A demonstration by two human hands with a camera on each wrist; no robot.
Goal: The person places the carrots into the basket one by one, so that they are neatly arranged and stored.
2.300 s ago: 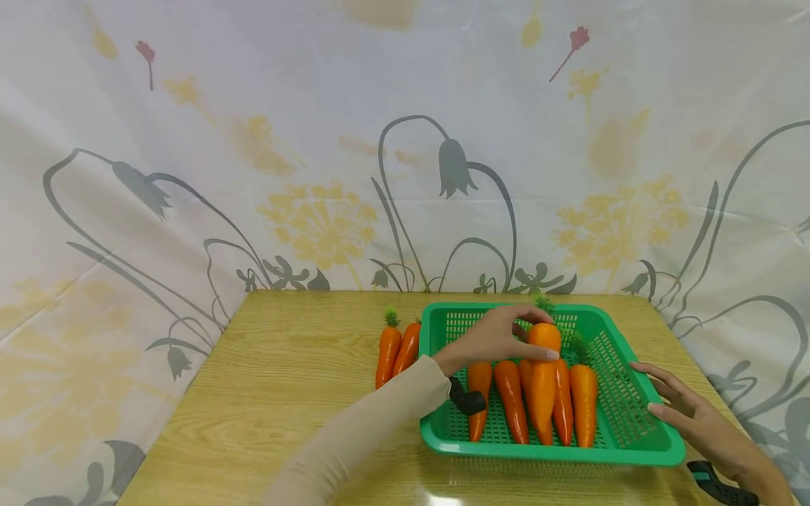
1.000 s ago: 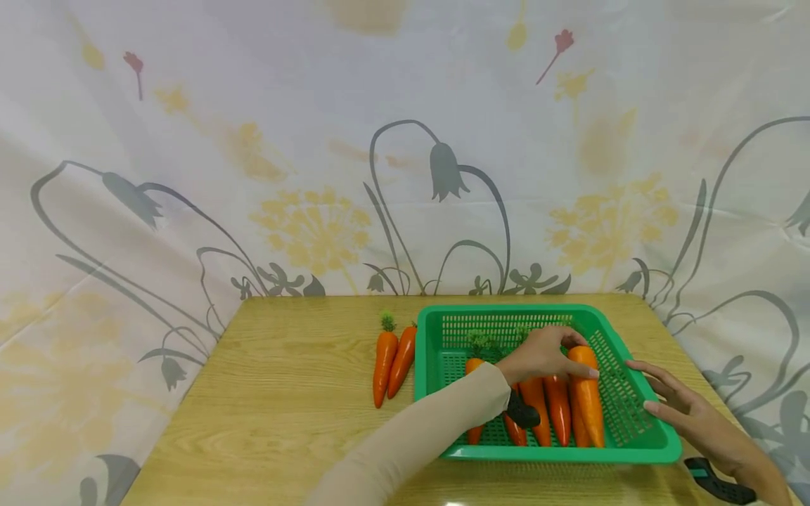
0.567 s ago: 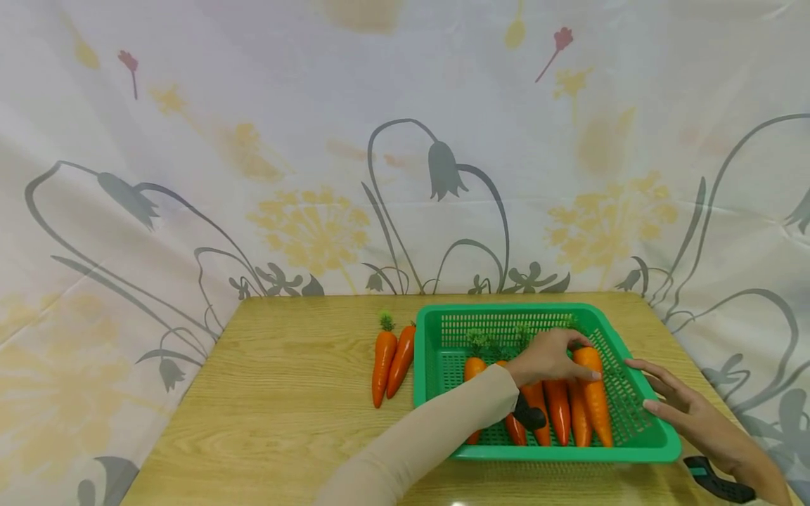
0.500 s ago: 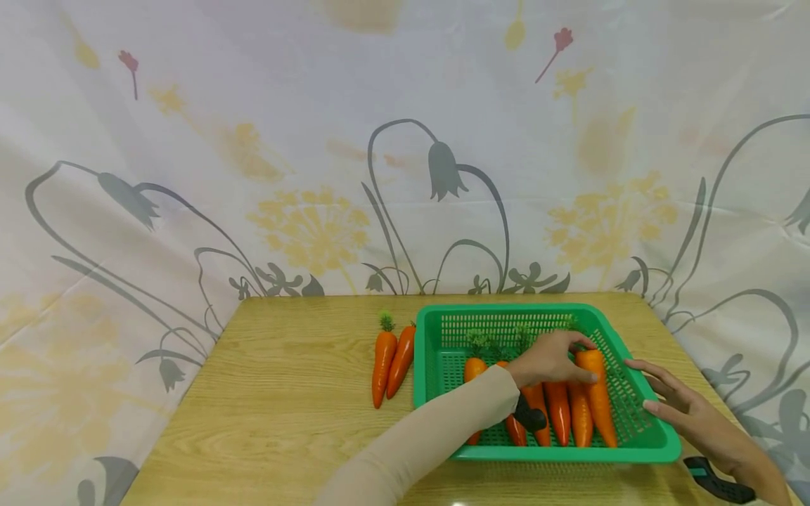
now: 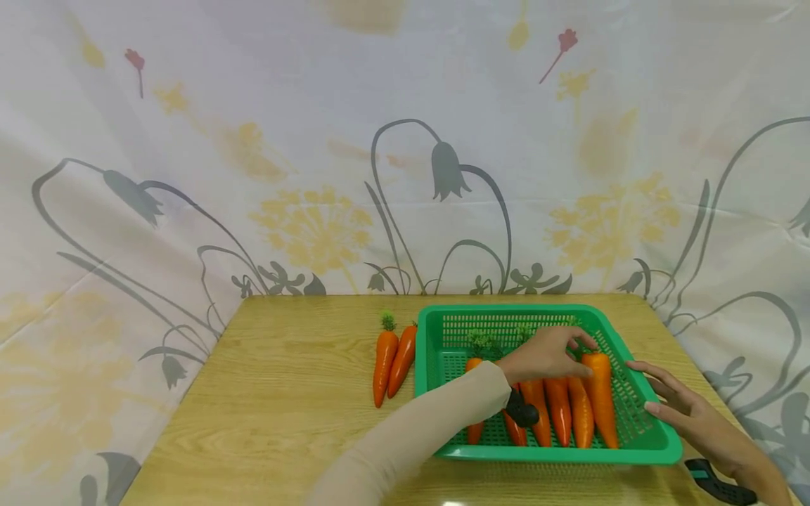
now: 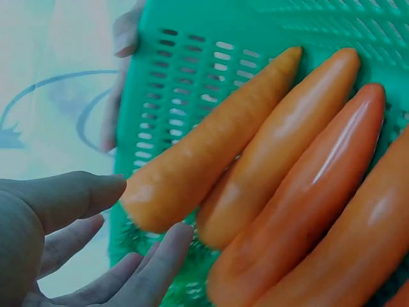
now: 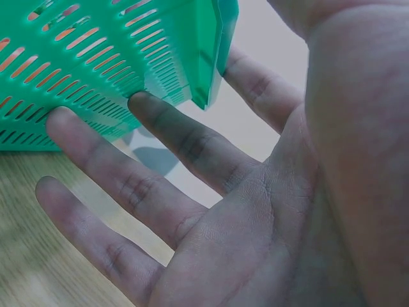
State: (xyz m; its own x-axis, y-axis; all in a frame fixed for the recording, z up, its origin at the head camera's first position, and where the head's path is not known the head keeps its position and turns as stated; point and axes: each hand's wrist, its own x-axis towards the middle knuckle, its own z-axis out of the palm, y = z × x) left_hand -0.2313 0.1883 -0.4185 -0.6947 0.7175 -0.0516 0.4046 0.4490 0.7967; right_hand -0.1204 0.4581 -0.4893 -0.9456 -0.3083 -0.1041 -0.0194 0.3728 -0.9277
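Note:
A green plastic basket (image 5: 557,455) holds several orange carrots lying side by side, leafy tops to the back. My left hand (image 5: 544,355) reaches over them to the thick end of the rightmost carrot (image 5: 602,400). In the left wrist view the thumb (image 6: 96,192) and fingers (image 6: 172,249) are spread apart, their tips right at that carrot's end, without a grip. My right hand (image 5: 702,425) is at the basket's right side. The right wrist view shows its fingers (image 7: 192,144) extended, with fingertips against the slotted wall.
Two more carrots, one with a leafy top (image 5: 384,365) and one beside it (image 5: 402,362), lie on the wooden table (image 5: 285,393) just left of the basket. A flower-patterned sheet (image 5: 316,140) hangs behind the table and at its sides.
My left hand has carried a carrot rightward, laid it down at the right end of the row and loosened its fingers from it. The right hand has stayed at the basket's side.

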